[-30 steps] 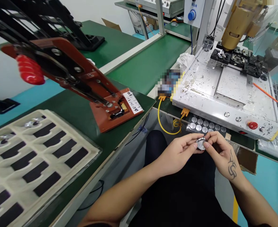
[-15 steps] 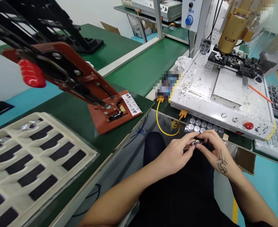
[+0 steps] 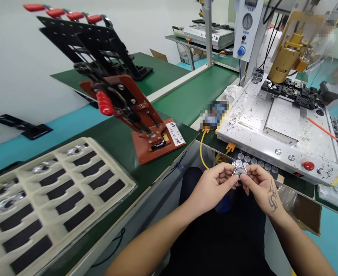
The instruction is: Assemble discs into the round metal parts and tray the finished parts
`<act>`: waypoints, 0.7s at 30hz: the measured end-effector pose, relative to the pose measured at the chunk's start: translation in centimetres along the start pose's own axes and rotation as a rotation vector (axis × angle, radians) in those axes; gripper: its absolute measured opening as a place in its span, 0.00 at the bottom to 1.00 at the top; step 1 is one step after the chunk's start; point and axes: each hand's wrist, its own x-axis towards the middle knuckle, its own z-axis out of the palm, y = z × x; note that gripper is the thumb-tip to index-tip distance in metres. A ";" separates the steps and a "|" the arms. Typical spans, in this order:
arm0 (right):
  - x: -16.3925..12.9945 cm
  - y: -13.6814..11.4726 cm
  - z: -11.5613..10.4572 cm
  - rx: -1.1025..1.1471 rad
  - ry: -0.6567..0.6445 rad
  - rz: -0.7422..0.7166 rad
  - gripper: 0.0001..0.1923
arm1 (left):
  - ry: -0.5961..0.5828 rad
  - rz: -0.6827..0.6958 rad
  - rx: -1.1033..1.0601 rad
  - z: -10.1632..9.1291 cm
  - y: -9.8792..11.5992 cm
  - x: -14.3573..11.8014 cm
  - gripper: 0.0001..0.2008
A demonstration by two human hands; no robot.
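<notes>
A round silver watch case point(image 3: 239, 170) is held over my lap, its flat face turned up towards me. My left hand point(image 3: 215, 187) grips its left edge, thumb on the near side and fingers curled behind. On the opposite edge, my right hand point(image 3: 260, 187) pinches it the same way. Just beyond my hands lies a dark sheet of round silver discs point(image 3: 253, 161) with markings too small to read.
To the left, a beige compartment tray point(image 3: 133, 187) holds several shiny metal parts. A brown toggle-clamp press point(image 3: 146, 151) with a red handle stands behind it. At right is a white machine point(image 3: 252, 134) with a gold cylinder point(image 3: 284, 63). A yellow cable point(image 3: 201, 150) hangs nearby.
The watch case has been tilted from nearly edge-on to face up, with both hands still on it. My view has shifted left and up, showing more of the tray and the rear clamps.
</notes>
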 end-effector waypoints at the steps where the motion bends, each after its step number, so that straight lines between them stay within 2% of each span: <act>1: 0.0 -0.1 0.2 -0.003 -0.011 -0.001 0.19 | 0.002 0.000 0.000 -0.1 0.2 -0.1 0.16; 8: -0.1 -1.2 0.8 -0.071 -0.066 -0.003 0.18 | 0.037 0.029 0.010 -0.6 0.9 -0.8 0.15; 11: 0.2 -1.4 0.5 -0.156 -0.120 -0.051 0.16 | 0.044 0.048 0.041 -0.9 1.1 -0.9 0.15; 13: 0.6 -1.6 0.0 -0.257 -0.184 -0.161 0.21 | 0.047 0.060 0.058 -1.1 1.1 -0.8 0.14; 15: 1.1 -1.8 -0.5 -0.421 -0.273 -0.339 0.27 | 0.055 0.076 0.094 -1.3 1.1 -0.9 0.13; 18: 2.0 -2.5 -0.8 -0.649 -0.387 -0.582 0.25 | 0.071 0.110 0.193 -1.8 1.5 -1.2 0.11; 21: 3.2 -3.2 -0.3 -0.702 -0.430 -0.704 0.26 | 0.065 0.186 0.379 -3.1 3.4 -1.7 0.10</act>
